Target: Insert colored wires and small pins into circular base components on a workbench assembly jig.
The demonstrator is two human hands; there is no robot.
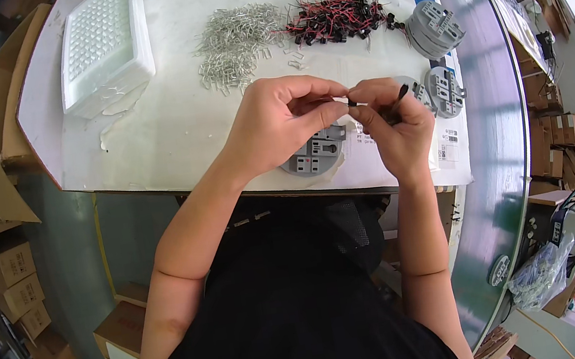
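My left hand (283,123) and my right hand (394,124) meet above the white table top (170,130). My left fingertips pinch a small metal clip at the point where the hands touch. My right hand grips a short black-ended wire piece (396,102) that sticks up past the thumb. Under the hands lies a grey round plastic part (314,157) with slots. A pile of silvery metal clips (235,40) and a heap of red-and-black wire pieces (338,19) lie farther back.
A white foam tray (103,44) with a dimpled grid stands at the back left. Grey round parts (434,28) are stacked at the right, one more (445,90) beside my right hand. Cardboard boxes (19,283) line the floor at left. A clear bag (543,272) lies lower right.
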